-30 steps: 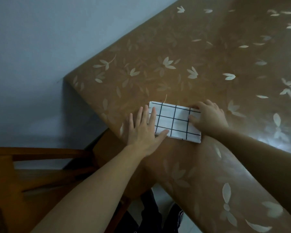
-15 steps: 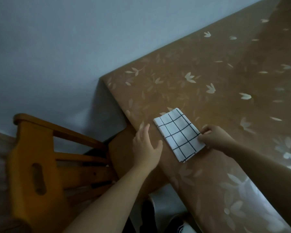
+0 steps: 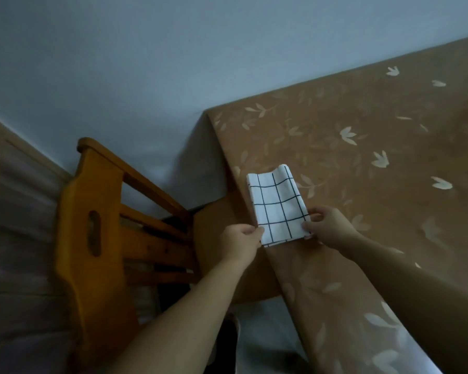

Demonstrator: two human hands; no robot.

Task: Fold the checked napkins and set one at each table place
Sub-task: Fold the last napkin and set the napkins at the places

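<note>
One folded checked napkin (image 3: 277, 206), white with dark grid lines, is in view. Two bare hands show: one left hand (image 3: 241, 242) and one right hand (image 3: 328, 229), each pinching a near corner of that single napkin. There is one table, covered by one brown tablecloth (image 3: 362, 163) printed with many pale leaf sprigs, too many and too faint in places to count exactly. One wooden chair (image 3: 100, 238) stands beside the table; its back shows one oval cut-out slot and at least three crosswise rails. One pale wall (image 3: 146, 63) fills the background.
</note>
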